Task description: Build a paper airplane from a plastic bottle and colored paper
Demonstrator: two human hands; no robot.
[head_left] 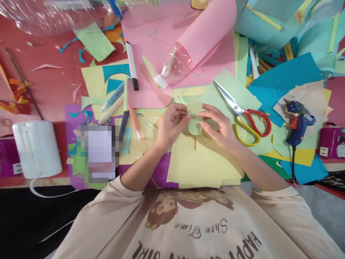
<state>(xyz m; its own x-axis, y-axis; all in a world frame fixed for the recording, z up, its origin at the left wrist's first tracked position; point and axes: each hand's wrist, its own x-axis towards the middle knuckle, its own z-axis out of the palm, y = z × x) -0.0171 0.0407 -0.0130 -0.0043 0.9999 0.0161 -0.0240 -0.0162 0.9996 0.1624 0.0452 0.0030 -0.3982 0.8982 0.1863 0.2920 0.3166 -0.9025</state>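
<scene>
A small pale green paper cutout (194,122) with a rounded lower end is between my two hands. My left hand (174,124) pinches its left edge between thumb and curled fingers. My right hand (219,126) is at the cutout's right side, fingers apart and fingertips close to its edge; whether they touch it I cannot tell. Beneath lie pale yellow sheets (207,169). Scissors (239,113) with one red and one yellow handle rest just right of my right hand, blades spread a little. Beyond my hands, a clear plastic bottle (178,64) wrapped in pink paper lies on its side.
A blue glue gun (298,126) sits on paper scraps at the right. To the left are a black-capped marker (132,66), several pens, a pixelated phone-like object (99,154) and a white pouch (37,149). Clear plastic (61,16) and teal-wrapped bottles (272,23) line the far side.
</scene>
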